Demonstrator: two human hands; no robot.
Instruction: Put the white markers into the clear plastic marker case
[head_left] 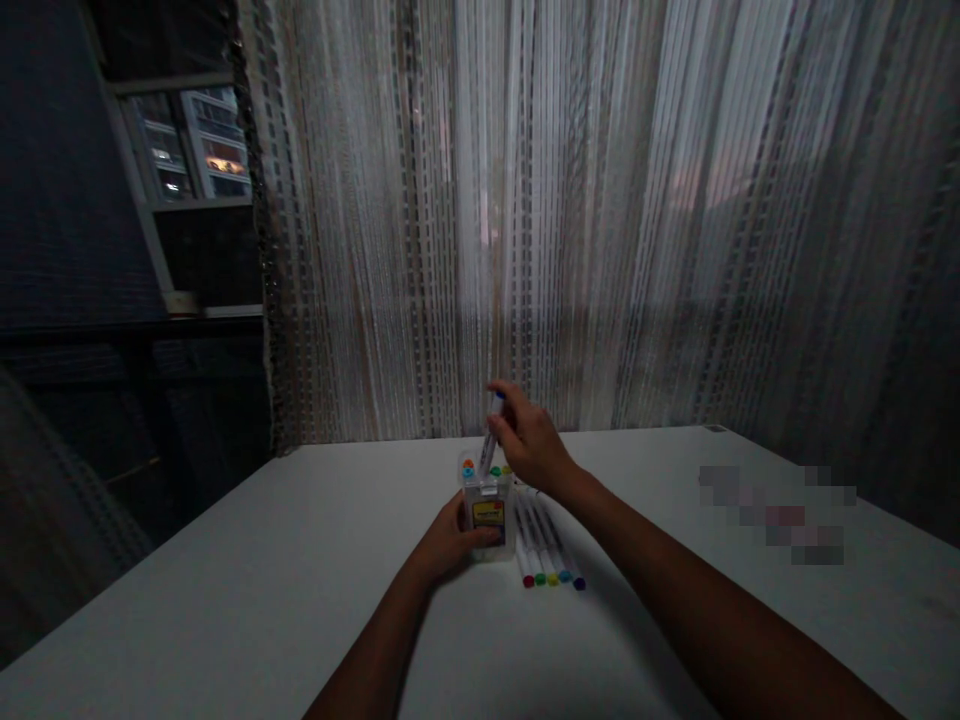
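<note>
Glass window in a pale frame (pixel 187 140) at far left, lit apartment block behind it. Next along, our left hand (pixel 450 540) is closed around a clear plastic box with a yellow label (pixel 487 515), fingers wrapped across its front, box upright on the white tabletop (pixel 247 590). We read that as a bracing grip, keeping a light box from tipping. Coloured marker caps show at its top edge, so it likely stands markers upright. Just above, our right hand (pixel 532 440) is in a narrow pinch on a slim white marker with a blue end (pixel 491 425), near vertical, slightly tilted, lower end at the box's top. We can't tell if that end is inside the box. The high pinch leaves the lower barrel free, which looks deliberate. Right of the box, a row of white markers with red, green, yellow, teal and purple caps (pixel 540 545) lies side by side on the table, close against the box, tidy enough to look set out on purpose. Behind it all hangs a pale string curtain (pixel 600 200). Far right on the table, a pixelated patch (pixel 772 515); we can't read it.
</note>
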